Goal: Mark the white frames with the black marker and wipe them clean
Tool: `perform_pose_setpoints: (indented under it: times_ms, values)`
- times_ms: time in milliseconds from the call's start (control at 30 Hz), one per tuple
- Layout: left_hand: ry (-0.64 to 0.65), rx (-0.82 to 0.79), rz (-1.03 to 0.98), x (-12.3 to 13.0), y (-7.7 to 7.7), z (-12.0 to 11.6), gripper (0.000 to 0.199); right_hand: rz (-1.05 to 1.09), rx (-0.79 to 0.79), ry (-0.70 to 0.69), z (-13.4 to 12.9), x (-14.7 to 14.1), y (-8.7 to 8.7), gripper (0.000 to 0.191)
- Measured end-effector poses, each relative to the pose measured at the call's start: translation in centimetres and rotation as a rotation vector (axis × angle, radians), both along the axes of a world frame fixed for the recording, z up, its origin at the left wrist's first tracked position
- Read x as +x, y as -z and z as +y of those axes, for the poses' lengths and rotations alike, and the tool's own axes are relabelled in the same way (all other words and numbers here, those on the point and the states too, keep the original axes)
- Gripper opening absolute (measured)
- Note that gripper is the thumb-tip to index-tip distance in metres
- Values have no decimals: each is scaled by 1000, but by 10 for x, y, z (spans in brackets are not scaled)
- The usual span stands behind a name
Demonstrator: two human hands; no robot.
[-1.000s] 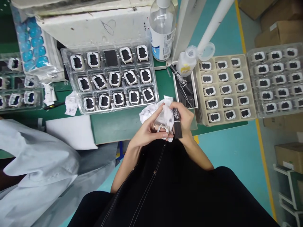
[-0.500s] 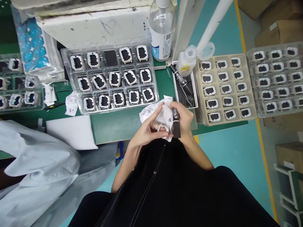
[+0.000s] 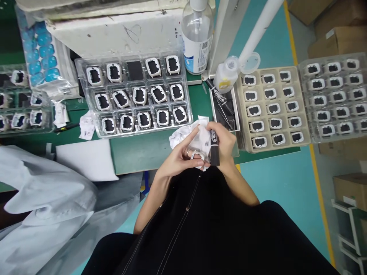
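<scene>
My left hand (image 3: 179, 157) grips a small white frame part (image 3: 197, 156) at the near edge of the green bench (image 3: 143, 149). My right hand (image 3: 226, 143) holds a black marker (image 3: 213, 147) upright against its palm, and its fingers press a crumpled white tissue (image 3: 197, 136) onto the part. The two hands touch over the part. Behind them lies a clear blister tray (image 3: 137, 95) of several similar white-framed parts.
A beige tray (image 3: 272, 107) and a clear tray (image 3: 335, 93) of parts lie to the right. A clear liquid bottle (image 3: 197, 36), a small squeeze bottle (image 3: 226, 74) and a box of markers (image 3: 223, 105) stand behind. A person's pale sleeve (image 3: 43, 198) fills the left.
My hands have barely shifted; the tissue and marker moved slightly over the part. Everything else is still.
</scene>
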State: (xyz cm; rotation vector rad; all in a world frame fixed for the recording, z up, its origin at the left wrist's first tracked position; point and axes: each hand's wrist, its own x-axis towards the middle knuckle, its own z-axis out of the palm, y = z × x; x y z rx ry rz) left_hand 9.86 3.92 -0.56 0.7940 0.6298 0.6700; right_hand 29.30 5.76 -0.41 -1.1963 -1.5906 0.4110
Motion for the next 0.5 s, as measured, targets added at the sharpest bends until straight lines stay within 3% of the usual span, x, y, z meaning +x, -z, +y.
perform_pose_setpoints:
  times_ms: [167, 300, 400, 500]
  values:
    - [0, 0, -14, -1, 2, 0, 140, -43, 0, -52, -2, 0, 0, 10]
    - [12, -1, 15, -2, 1, 1, 145, -53, -21, 25, -3, 1, 0, 13]
    - [2, -3, 26, -2, 0, 1, 145, -69, -33, -46, -4, 2, 2, 14]
    - [16, -2, 29, -2, 0, 1, 145, -29, -7, -6, -4, 1, 1, 12]
